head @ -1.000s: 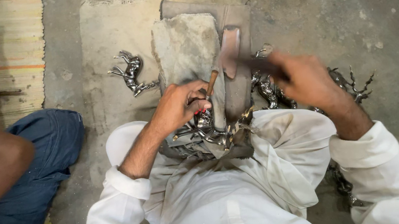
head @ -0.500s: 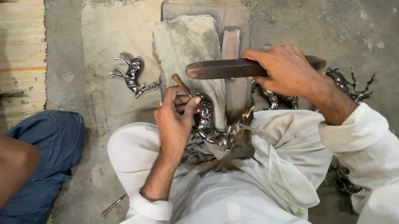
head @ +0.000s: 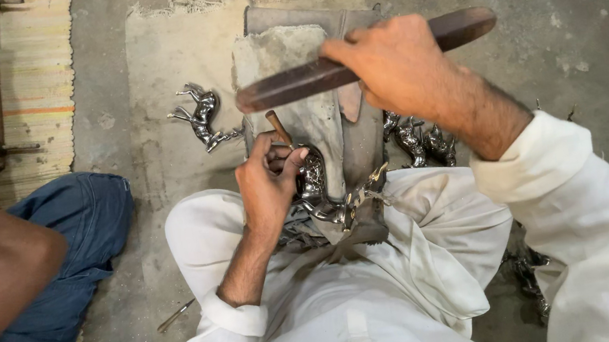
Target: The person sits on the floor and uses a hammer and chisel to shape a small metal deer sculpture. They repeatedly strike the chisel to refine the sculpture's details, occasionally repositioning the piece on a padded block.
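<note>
Raised since half second ago: right hand [head: 395,67] gripping flat dark bar [head: 307,79], now higher above stone block [head: 280,51]. Head view: left hand [head: 267,188] pinches punch [head: 278,127] against shiny metal figurine [head: 313,174] at block's near edge; another figurine [head: 200,118] lies left on floor.

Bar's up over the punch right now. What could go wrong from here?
1. The left hand pinches the small punch close to its top, so a stray blow from the flat wooden bar in the right hand might hit fingers.
2. The shiny metal horse figurine lies loose on the stone block and may slip.
</note>
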The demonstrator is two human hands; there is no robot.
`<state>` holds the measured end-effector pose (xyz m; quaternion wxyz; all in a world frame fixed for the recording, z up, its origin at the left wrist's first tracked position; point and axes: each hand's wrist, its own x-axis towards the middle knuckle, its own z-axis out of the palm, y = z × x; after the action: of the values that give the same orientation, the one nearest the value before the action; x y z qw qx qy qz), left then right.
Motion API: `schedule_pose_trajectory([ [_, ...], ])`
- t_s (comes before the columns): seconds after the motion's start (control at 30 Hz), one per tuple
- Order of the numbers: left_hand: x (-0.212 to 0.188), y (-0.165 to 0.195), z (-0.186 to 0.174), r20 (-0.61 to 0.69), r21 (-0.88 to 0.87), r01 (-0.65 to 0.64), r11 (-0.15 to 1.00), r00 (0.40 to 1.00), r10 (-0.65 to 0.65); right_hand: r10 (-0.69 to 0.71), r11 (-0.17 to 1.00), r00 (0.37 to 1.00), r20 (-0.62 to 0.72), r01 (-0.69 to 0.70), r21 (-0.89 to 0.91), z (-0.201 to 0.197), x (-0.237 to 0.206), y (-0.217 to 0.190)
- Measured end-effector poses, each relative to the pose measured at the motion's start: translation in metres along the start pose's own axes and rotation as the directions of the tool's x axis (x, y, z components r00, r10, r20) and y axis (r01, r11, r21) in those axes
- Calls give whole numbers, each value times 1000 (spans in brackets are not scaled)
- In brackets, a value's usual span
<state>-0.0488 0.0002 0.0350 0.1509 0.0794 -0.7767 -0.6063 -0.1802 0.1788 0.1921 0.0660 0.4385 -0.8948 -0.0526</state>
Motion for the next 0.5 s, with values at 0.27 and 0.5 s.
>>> schedule_pose_trajectory([
  [0.27, 24, -3, -2, 196, 28, 85, 996, 977, -88, 115, 993, 978, 175, -116, -1, -1, -4, 22],
  [0.5, 38, -8, -5, 378, -20, 43, 999, 925, -32, 312, 874, 928, 203, -364, 321, 12, -37, 34],
])
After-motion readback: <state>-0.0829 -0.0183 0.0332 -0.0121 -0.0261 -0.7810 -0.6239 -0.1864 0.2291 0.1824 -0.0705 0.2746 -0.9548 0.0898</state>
